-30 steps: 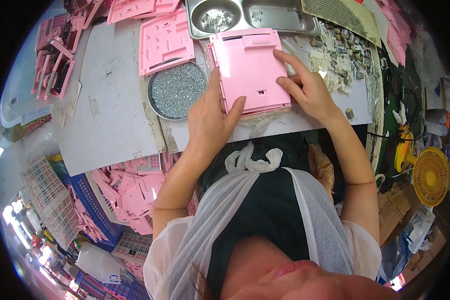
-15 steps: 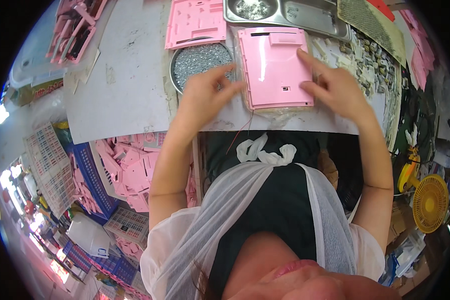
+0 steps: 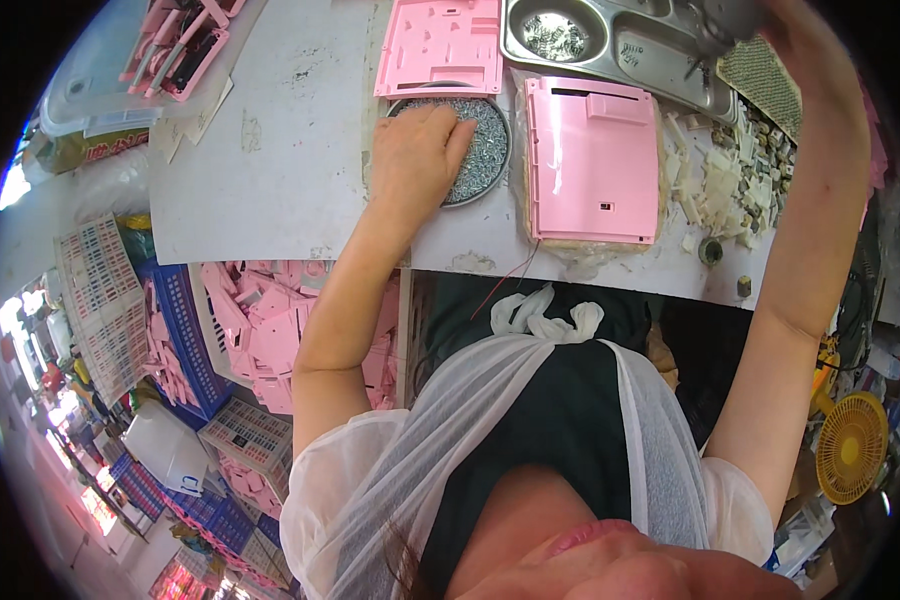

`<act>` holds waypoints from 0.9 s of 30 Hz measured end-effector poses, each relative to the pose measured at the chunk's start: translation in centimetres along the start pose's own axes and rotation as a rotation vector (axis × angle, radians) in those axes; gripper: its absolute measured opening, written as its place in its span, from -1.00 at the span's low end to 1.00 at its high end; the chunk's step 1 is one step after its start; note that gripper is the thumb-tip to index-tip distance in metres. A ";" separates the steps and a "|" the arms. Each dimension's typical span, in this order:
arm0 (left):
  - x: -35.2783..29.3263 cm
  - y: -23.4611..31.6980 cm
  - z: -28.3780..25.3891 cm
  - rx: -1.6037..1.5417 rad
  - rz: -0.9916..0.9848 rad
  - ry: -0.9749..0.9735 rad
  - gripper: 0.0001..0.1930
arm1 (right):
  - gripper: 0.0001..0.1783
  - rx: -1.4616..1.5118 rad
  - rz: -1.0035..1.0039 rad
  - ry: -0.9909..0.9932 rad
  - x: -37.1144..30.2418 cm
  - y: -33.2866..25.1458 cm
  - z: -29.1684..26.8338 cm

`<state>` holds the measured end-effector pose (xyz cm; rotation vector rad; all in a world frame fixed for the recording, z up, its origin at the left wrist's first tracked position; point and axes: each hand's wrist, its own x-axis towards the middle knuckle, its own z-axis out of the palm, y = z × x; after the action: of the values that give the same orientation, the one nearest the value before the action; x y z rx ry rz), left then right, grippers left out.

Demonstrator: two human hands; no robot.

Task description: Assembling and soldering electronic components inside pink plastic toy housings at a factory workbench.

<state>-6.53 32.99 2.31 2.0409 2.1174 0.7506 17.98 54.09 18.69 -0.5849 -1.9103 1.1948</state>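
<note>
Over a round metal bowl (image 3: 492, 165) full of small silvery screws, my left hand (image 3: 418, 150) is curled with its fingers down among them; its fingertips are hidden. Up at the far right, my right hand (image 3: 795, 35) is wrapped round a dark grey electric screwdriver (image 3: 727, 22), blurred, its thin bit pointing down. A pink plastic housing (image 3: 595, 160) lies face up on a pad wrapped in clear film, just right of the bowl, with neither hand on it. Behind the bowl sits another pink panel (image 3: 440, 50) with raised ribs.
A steel compartment tray (image 3: 660, 60) with small metal parts stands at the back. Small white and metal pieces (image 3: 735, 185) are heaped on the right of the table (image 3: 270, 180). More pink parts (image 3: 280, 330) fill a bin below the left edge. A yellow fan (image 3: 852, 447) stands lower right.
Both hands have left the pink housing. My left hand has gone into the screw bowl; my right hand has reached far right and taken hold of the electric screwdriver. The whole view has shifted slightly.
</note>
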 end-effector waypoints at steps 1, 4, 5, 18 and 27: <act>-0.1 -0.2 -0.2 -0.029 -0.019 -0.019 -0.80 | -0.51 0.052 0.006 -0.066 -0.2 -0.4 0.5; -0.2 1.7 -0.7 -0.243 0.024 -0.023 -0.86 | -0.59 0.327 0.069 -0.048 -4.2 -1.1 2.5; -0.3 3.1 -0.9 -0.337 0.053 -0.021 -0.87 | -0.53 0.356 0.044 0.008 -6.3 0.3 2.8; -1.9 12.3 0.6 -0.558 0.311 0.018 -0.82 | -0.64 0.642 0.015 0.058 -15.5 -3.8 5.8; -1.2 12.0 1.4 -0.435 0.418 0.063 -0.79 | -0.67 0.551 0.102 0.045 -15.5 -3.1 6.5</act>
<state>5.07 31.93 5.78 2.2330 1.3884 1.2158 21.75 38.15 13.99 -0.4042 -1.4321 1.6732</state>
